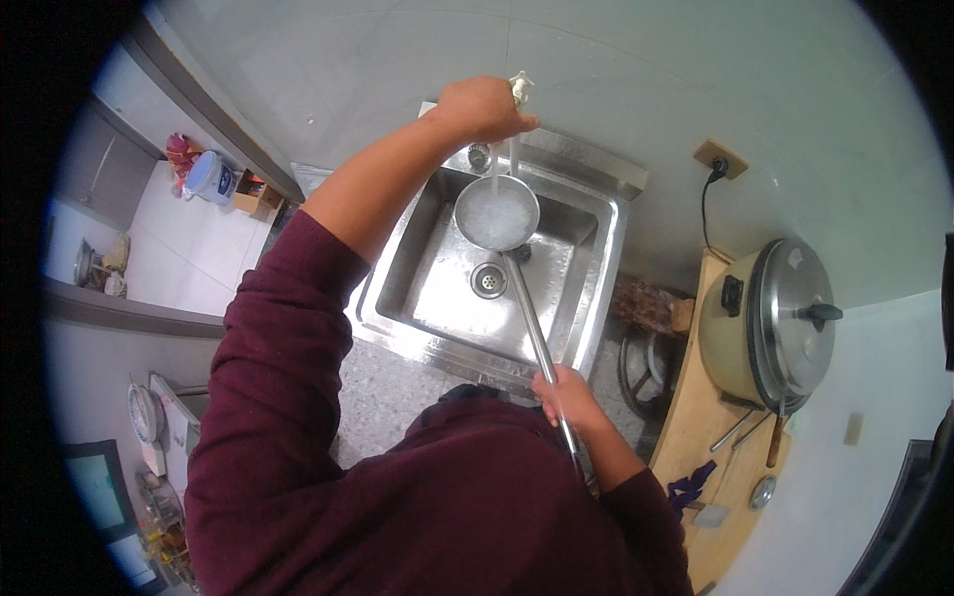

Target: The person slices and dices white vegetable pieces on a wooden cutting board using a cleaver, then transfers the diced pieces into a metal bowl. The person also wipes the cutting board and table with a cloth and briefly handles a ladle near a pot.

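My right hand is closed around the long metal handle of a round ladle. The ladle's bowl is over the stainless steel sink, and water runs from above into it; the bowl holds bubbling water. My left hand is at the tap on the wall side, its thumb stretched to the right; its fingers are largely hidden, so its hold on the tap cannot be told. Below the bowl lies the sink's drain.
Right of the sink, a wooden table bears a large lidded cooker, a purple cloth and metal utensils. A plugged cord hangs from the wall socket. At far left are a bucket and a cardboard box.
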Demonstrator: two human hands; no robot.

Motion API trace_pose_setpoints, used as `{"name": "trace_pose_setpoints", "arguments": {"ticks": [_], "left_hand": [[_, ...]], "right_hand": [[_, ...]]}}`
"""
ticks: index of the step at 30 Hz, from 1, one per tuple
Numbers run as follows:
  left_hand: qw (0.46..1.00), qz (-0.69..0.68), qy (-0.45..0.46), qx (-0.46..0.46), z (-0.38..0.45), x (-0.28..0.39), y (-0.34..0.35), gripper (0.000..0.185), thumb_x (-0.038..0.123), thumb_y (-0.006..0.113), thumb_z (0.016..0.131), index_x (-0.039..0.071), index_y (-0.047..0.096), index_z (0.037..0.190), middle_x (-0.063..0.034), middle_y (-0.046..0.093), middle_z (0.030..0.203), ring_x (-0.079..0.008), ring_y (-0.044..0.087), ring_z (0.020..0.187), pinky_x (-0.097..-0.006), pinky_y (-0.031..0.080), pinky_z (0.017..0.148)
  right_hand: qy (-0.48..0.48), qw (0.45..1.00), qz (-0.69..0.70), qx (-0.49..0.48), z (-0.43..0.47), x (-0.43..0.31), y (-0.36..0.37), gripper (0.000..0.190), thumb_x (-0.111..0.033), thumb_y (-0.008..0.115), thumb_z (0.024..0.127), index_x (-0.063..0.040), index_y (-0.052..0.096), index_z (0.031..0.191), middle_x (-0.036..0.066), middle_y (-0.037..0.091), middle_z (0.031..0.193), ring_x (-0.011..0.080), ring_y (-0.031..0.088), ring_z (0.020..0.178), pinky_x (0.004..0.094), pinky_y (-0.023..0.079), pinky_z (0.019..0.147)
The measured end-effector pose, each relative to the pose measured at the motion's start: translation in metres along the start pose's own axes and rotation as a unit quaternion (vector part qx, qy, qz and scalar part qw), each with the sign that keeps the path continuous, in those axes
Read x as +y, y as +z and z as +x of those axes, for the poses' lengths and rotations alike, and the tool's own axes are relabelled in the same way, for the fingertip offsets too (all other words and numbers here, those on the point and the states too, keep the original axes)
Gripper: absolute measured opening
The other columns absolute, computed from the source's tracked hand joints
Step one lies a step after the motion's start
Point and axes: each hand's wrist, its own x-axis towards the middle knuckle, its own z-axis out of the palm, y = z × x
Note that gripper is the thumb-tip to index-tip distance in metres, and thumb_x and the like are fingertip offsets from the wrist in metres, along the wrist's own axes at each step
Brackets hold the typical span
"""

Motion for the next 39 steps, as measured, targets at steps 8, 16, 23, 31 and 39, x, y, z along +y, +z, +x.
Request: {"name": "trace_pose_setpoints", "arguments": {"ticks": [8,16,23,31,39], "left_hand": [[0.999,0.007,-0.032,-0.033,-0.011,0.002,-0.007,0.059,0.062,0.066,0.098,0.007,0.080,0.116,-0.0120,0.081,0.113,-0.0330,0.076,0.112,-0.0466,0.059,0.098],[0.995,-0.094,-0.007,0.019,0.013,-0.019,0.028,0.042,0.029,0.078,0.089,0.000,0.075,0.119,-0.0248,0.078,0.113,-0.0405,0.075,0.106,-0.0521,0.058,0.093],[0.995,-0.046,0.088,-0.009,0.010,-0.053,0.018,0.036,0.005,0.064,0.096,0.003,0.065,0.132,-0.0296,0.073,0.126,-0.0481,0.067,0.122,-0.0529,0.053,0.103],[0.965,0.050,0.203,0.159,0.023,0.071,0.025,0.055,0.017,0.073,0.096,0.004,0.060,0.148,-0.0291,0.069,0.137,-0.0456,0.067,0.127,-0.0506,0.054,0.109],[0.934,-0.161,0.318,-0.005,0.056,0.354,0.102,0.058,0.031,0.072,0.102,0.003,0.061,0.151,-0.0257,0.069,0.143,-0.0377,0.067,0.132,-0.0450,0.052,0.112]], "right_hand": [[0.003,1.000,-0.008,-0.005,-0.009,-0.012,0.008,0.015,-0.014,0.068,0.101,-0.002,0.061,0.099,0.003,0.056,0.067,0.0124,0.054,0.046,0.0318,0.045,0.039],[0.016,0.999,0.026,-0.034,-0.005,-0.006,0.007,0.016,-0.017,0.068,0.103,-0.003,0.060,0.101,0.002,0.056,0.066,0.0121,0.051,0.045,0.0309,0.045,0.040],[-0.022,0.997,0.067,-0.045,0.002,0.032,-0.004,0.026,-0.026,0.068,0.106,-0.004,0.059,0.095,0.002,0.054,0.064,0.0118,0.051,0.044,0.0330,0.044,0.039],[-0.078,0.995,0.054,-0.009,-0.120,0.076,-0.063,0.022,-0.024,0.068,0.103,-0.004,0.059,0.100,0.005,0.057,0.066,0.0137,0.053,0.045,0.0332,0.044,0.042],[-0.034,0.989,0.000,0.142,-0.326,0.186,-0.118,0.028,-0.029,0.068,0.104,-0.002,0.062,0.110,0.010,0.066,0.085,0.0209,0.065,0.068,0.0399,0.053,0.062]]}}
